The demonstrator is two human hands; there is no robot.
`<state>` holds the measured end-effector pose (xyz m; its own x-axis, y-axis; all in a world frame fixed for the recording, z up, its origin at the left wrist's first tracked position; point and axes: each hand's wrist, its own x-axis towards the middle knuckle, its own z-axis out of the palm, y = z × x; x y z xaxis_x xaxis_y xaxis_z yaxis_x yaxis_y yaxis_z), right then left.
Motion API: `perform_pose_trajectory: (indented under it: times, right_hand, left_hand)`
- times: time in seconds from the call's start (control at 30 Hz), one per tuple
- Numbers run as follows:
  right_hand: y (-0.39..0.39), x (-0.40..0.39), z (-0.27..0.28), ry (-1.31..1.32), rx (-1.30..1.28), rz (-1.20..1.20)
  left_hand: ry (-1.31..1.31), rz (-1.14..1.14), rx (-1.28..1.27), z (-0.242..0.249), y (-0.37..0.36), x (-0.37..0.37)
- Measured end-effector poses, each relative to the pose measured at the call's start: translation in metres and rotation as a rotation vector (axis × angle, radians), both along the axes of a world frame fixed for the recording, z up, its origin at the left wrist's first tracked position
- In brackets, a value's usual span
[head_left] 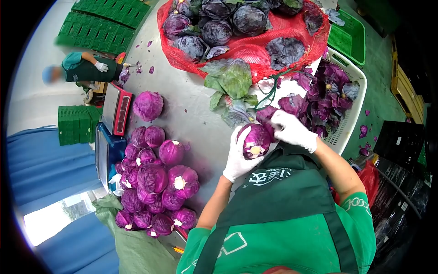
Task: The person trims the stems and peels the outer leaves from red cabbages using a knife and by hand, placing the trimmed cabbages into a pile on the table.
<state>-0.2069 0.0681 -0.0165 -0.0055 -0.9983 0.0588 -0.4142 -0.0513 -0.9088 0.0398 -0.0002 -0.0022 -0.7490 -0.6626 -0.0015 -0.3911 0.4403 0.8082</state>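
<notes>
My left hand (239, 157), in a white glove, is wrapped round a red cabbage (256, 138) whose pale cut stem faces me. At the cabbage's right side my right hand (292, 130), gloved too, has its fingers closed on a purple outer cabbage leaf (267, 118); the fingertips are partly hidden. Loose green leaves (230, 80) lie on the table just beyond the cabbage. To the right, a white crate (360, 98) holds a heap of purple leaves. At the far side a red mesh bag (182, 61) lies open with several dark, untrimmed cabbages.
Several trimmed cabbages (153, 178) are piled on the left of the metal table (200, 114), near a red scale (119, 112) and a blue scale (107, 150). A green crate (349, 36) stands back right. Another person (86, 66) works at the far left.
</notes>
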Motion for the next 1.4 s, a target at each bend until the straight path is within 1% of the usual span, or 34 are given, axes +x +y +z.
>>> perform_pose_trajectory:
  times: [0.03,0.07,0.1,0.13,0.17,0.2,0.27,0.3,0.33,0.37,0.4,0.47,0.5,0.53,0.57,0.63,0.77,0.83,0.87,0.93,0.97,1.03,1.07,1.17,1.23,1.27,1.33,1.4]
  right_hand:
    - [0.002,-0.011,-0.018,0.118,-0.025,-0.115]
    - [0.008,-0.023,-0.040,0.236,-0.049,-0.231]
    - [0.016,-0.036,-0.052,0.272,0.041,-0.386]
    - [0.013,-0.043,-0.044,0.311,0.126,-0.541]
    - [0.020,-0.043,-0.033,0.369,0.176,-0.596]
    - [0.020,-0.038,-0.018,0.421,0.064,-0.642]
    - [0.022,-0.018,0.009,0.218,0.128,-0.547]
    - [0.024,-0.007,-0.002,0.349,-0.106,-0.465]
    - [0.024,0.014,0.008,0.286,-0.049,-0.430]
    - [0.027,0.032,0.017,0.234,0.082,-0.370]
    - [0.030,0.046,0.010,0.219,0.102,-0.326]
    - [0.030,0.056,0.012,0.140,0.149,-0.217]
    - [0.029,0.057,0.018,0.175,0.208,-0.193]
    - [0.030,0.059,0.017,0.170,0.209,-0.194]
    - [0.032,0.060,0.016,0.180,0.194,-0.187]
    - [0.034,0.061,0.010,0.225,0.148,-0.177]
    - [0.036,0.064,0.007,0.248,0.133,-0.220]
    - [0.035,0.063,0.014,0.295,0.215,-0.231]
    - [0.035,0.063,0.014,0.293,0.217,-0.235]
    - [0.034,0.063,0.013,0.315,0.139,-0.266]
    - [0.034,0.063,0.009,0.316,0.141,-0.269]
    - [0.032,0.065,0.001,0.379,0.025,-0.312]
    - [0.032,0.065,0.001,0.380,0.025,-0.313]
    - [0.030,0.064,0.004,0.325,0.065,-0.340]
    - [0.022,0.053,0.009,0.209,0.186,-0.425]
    - [0.019,0.042,0.004,0.106,0.196,-0.608]
    - [0.019,0.014,-0.059,0.013,0.197,-0.637]
    - [0.011,0.008,-0.071,-0.086,0.282,-0.692]
  left_hand:
    - [0.010,0.045,0.004,0.003,0.001,-0.001]
    - [0.044,0.078,-0.007,-0.005,0.000,0.004]
    - [0.086,0.157,0.110,-0.011,0.002,0.007]
    - [0.133,0.235,0.224,-0.015,0.003,0.008]
    - [0.149,0.274,0.253,-0.019,0.004,0.009]
    - [0.145,0.278,0.256,-0.018,0.006,0.007]
    - [0.139,0.390,0.317,-0.013,0.008,-0.003]
    - [0.142,0.396,0.303,-0.010,0.009,-0.009]
    - [0.143,0.394,0.306,-0.011,0.010,-0.013]
    - [0.104,0.394,0.255,-0.011,0.011,-0.017]
    - [0.065,0.395,0.205,-0.012,0.012,-0.020]
    - [0.105,0.354,0.157,-0.021,0.010,-0.022]
    - [0.146,0.351,0.209,-0.019,0.010,-0.026]
    - [0.187,0.347,0.262,-0.014,0.010,-0.028]
    - [0.184,0.345,0.263,-0.011,0.009,-0.028]
    - [0.093,0.269,0.196,-0.005,0.006,-0.028]
    - [0.046,0.219,0.185,-0.008,0.004,-0.023]
    - [0.016,0.194,0.162,-0.003,0.005,-0.027]
    - [0.014,0.190,0.163,-0.004,0.005,-0.027]
    - [0.028,0.204,0.111,-0.011,0.007,-0.027]
    - [0.029,0.201,0.113,-0.013,0.009,-0.028]
    - [0.097,0.268,0.128,-0.016,0.012,-0.031]
    - [0.098,0.267,0.128,-0.018,0.014,-0.033]
    - [0.084,0.306,0.084,-0.015,0.017,-0.034]
    - [-0.039,0.260,-0.130,-0.004,0.018,-0.036]
    - [0.007,0.262,-0.091,-0.016,0.022,-0.030]
    - [0.041,0.270,-0.140,-0.029,0.026,-0.022]
    - [0.060,0.296,-0.134,-0.027,0.028,-0.025]
